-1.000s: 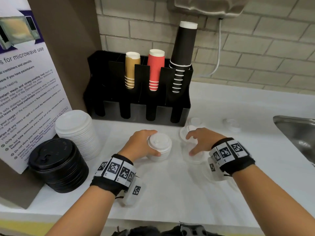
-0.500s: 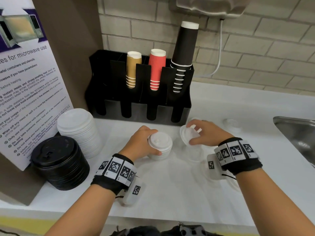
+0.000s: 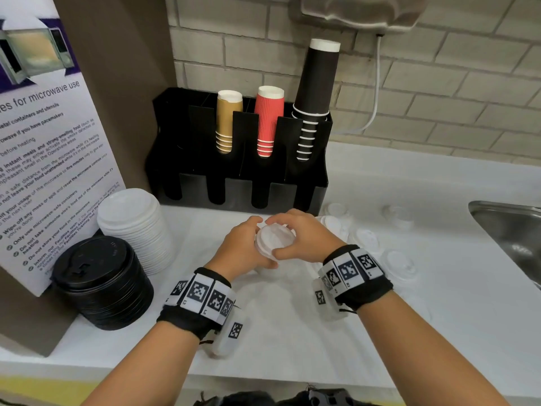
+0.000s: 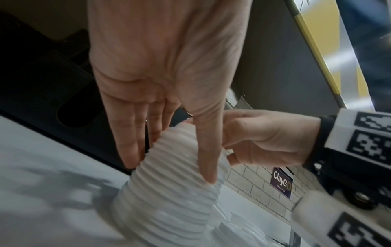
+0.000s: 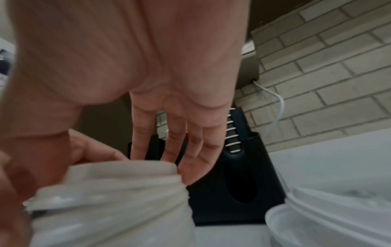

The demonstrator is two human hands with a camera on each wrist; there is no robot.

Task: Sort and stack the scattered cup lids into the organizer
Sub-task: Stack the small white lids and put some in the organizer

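A stack of small white lids (image 3: 273, 244) stands on the white counter in front of the black organizer (image 3: 234, 186). My left hand (image 3: 246, 247) grips the stack from the left; in the left wrist view its fingers (image 4: 135, 142) and thumb wrap the ribbed stack (image 4: 169, 192). My right hand (image 3: 297, 238) pinches the top white lid (image 5: 122, 170) between thumb and fingers, and the lid sits on the stack. Several loose lids (image 3: 366, 238) lie scattered to the right. The organizer's front slots look dark; what they hold is hidden.
The organizer's rear holds tan, red and black cup stacks (image 3: 269, 121). A tall stack of large white lids (image 3: 131, 227) and a black lid stack (image 3: 99, 279) stand at the left by a sign. A steel sink (image 3: 509, 227) is at the right.
My right hand picked a lid up from the counter at the right and carried it left onto the stack. My left hand kept hold of the stack.
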